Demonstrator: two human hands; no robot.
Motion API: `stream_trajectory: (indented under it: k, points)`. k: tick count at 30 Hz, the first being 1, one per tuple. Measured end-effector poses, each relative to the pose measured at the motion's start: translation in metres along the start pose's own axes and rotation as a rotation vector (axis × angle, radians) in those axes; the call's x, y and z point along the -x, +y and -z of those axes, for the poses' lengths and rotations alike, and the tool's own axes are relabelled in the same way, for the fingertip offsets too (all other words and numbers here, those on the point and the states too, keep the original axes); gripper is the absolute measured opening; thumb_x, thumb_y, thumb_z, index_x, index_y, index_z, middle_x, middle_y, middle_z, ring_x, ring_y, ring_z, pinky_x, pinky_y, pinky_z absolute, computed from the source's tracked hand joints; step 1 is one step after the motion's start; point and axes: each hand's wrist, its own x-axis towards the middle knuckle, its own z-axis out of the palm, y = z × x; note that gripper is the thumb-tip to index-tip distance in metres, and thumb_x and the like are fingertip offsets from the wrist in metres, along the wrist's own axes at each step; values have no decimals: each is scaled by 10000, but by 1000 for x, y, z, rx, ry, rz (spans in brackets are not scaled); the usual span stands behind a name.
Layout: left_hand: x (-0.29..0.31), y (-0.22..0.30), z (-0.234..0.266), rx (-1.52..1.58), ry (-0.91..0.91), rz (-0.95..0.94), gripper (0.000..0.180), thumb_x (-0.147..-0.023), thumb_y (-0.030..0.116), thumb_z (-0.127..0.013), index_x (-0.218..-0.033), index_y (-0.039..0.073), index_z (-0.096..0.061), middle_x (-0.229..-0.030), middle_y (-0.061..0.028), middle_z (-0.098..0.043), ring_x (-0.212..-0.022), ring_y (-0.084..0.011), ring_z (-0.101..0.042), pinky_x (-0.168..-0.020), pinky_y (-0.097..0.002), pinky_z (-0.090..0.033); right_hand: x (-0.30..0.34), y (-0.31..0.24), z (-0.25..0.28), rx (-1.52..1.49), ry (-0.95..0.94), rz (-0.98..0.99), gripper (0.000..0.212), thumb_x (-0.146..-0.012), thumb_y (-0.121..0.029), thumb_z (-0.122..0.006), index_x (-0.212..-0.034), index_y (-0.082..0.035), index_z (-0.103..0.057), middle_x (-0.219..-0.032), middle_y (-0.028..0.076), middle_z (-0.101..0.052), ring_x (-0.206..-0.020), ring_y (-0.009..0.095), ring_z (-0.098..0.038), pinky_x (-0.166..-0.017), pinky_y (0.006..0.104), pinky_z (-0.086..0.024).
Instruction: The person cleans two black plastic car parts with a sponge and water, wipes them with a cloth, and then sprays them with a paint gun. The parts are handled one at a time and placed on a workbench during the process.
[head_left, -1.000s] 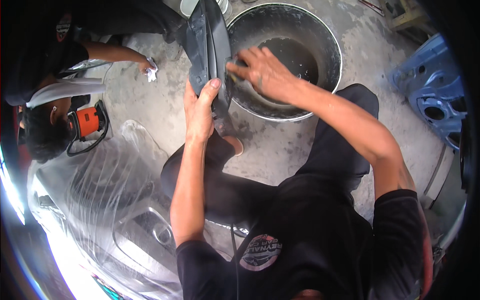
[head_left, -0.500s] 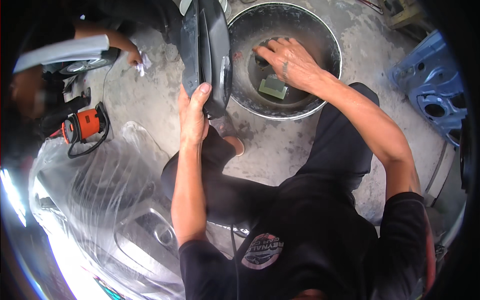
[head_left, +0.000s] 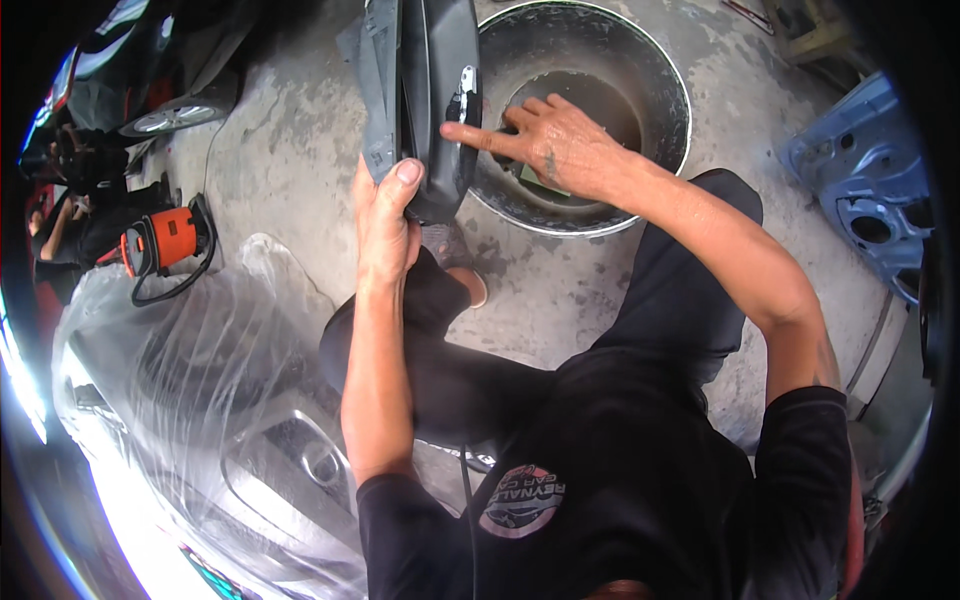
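The dark panel (head_left: 440, 100) is white-patched, perhaps scuffed.

You're in what looks like a car-repair workshop: a car wheel (head_left: 175, 120) shows at the upper left, and a blue body panel (head_left: 862, 185) with cut-outs is off to your right. Clear plastic sheeting (head_left: 190, 370) lies on your left near an orange machine (head_left: 173, 240), and stained concrete floor (head_left: 535, 320) surrounds your wide, dark tub (head_left: 655, 90).

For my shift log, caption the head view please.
Left hand grips a dark molded part near a round tub; right hand extends its index finger over the part.
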Motion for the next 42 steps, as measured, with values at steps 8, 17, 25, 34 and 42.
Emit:
stream_trajectory:
  k: [8, 17, 25, 34, 42]
  points:
    - [-5, -3, 11, 34, 10, -18, 799, -845, 331, -764, -1465, -37, -419, -1331, -170, -604, -1190, -247, -625, -1015, -378, -517, 17, -14, 9, -81, -161, 108, 893, -874, 20, -583, -1602, -427, -323, -870, 73, -642, -826, 233, -617, -769, 385, -479]
    - [0, 6, 4, 51, -12, -19, 832, -829, 338, -785, -1469, -47, -419, -1350, -181, -599, -1197, -261, -627, -1026, -379, -514, -9, 21, 26, -109, 2, -142, 1013, -775, 71, -617, -1628, -352, -274, -872, 114, -665, -814, 302, -665, -780, 430, -542]
    - [1, 3, -4, -1, -31, -74, 818, -833, 378, -786, -1445, -53, -455, -1305, -157, -627, -1166, -238, -641, -1012, -369, -519, 11, -14, 19, -34, -94, 18, 1002, -804, 48, -632, -1622, -407, -274, -866, 61, -632, -838, 240, -615, -763, 390, -495]
    - [-3, -2, 6, 70, 110, -72, 811, -838, 323, -787, -1480, -16, -427, -1369, -147, -576, -1207, -251, -608, -1032, -374, -485, 46, 7, 11, -330, -222, 74, 512, -834, -31, -598, -1316, -181, -686, -953, 131, -666, -902, 331, -654, -790, 460, -515]
    - [-18, -11, 15, 15, 179, -156, 861, -840, 360, -789, -1523, 15, -395, -1445, -114, -523, -1328, -244, -514, -1112, -409, -414, 48, 32, -14, -194, -290, -370, 389, -830, -77, -607, -1195, -93, -741, -1031, 175, -680, -1058, 373, -644, -889, 497, -513]
